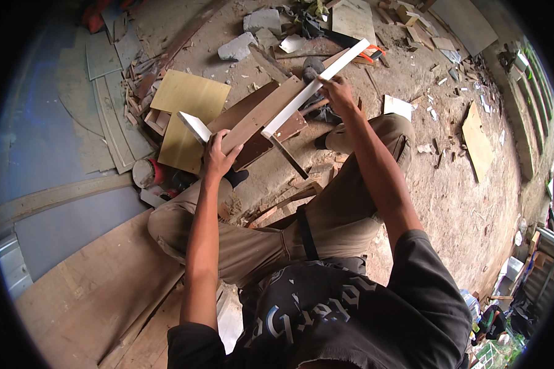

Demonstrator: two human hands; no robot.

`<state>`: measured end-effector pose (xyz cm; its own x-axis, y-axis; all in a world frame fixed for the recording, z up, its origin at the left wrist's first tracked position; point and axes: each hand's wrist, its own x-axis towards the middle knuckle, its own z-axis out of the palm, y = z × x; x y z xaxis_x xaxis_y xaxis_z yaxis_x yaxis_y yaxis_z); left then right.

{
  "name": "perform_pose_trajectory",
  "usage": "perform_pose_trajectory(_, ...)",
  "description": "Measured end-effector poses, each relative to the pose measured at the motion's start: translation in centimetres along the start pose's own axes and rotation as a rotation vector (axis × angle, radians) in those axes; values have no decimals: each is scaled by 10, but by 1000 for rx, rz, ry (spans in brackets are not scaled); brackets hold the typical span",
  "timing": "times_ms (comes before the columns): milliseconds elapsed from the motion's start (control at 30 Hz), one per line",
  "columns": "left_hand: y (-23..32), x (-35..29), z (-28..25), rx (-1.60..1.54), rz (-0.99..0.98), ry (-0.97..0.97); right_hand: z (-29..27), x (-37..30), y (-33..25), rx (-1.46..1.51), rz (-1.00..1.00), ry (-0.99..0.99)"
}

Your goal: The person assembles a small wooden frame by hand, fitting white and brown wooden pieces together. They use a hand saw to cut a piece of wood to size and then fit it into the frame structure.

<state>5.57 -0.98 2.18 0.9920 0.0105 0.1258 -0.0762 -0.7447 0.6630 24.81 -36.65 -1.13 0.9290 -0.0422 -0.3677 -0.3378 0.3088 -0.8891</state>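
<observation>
A wooden frame of boards lies across my lap, slanting up to the right. Its brown plank [261, 117] runs beside a long white strip [295, 106]. My left hand [217, 157] is closed around the near end of the brown plank. A short white board [194, 126] sticks out to the upper left beside that hand. My right hand [337, 93] grips the white strip toward its far end. From the strip's near end a thin dark piece [289, 157] angles down to the right. Reddish-brown wood [277, 140] lies beneath; how the parts join is hidden.
Yellowish plywood [191, 92] lies to the left, near a round container [145, 173]. An orange-and-black tool [372, 55] sits beyond the strip's far end. Broken blocks [237, 47], wood scraps and a plywood offcut [476, 142] litter the dirt floor.
</observation>
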Motion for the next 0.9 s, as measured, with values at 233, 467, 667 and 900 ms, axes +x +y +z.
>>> perform_pose_trajectory(233,2,-3,-2,-14,-23,8,7,-7,10,-19,39,-11)
perform_pose_trajectory(467,3,1,-2,-34,-42,-28,6,-25,20,22,181,-73)
perform_pose_trajectory(667,30,27,7,265,39,-91,16,-31,30,63,187,-172)
perform_pose_trajectory(900,35,23,30,62,-106,-172,24,-40,21,129,199,-211)
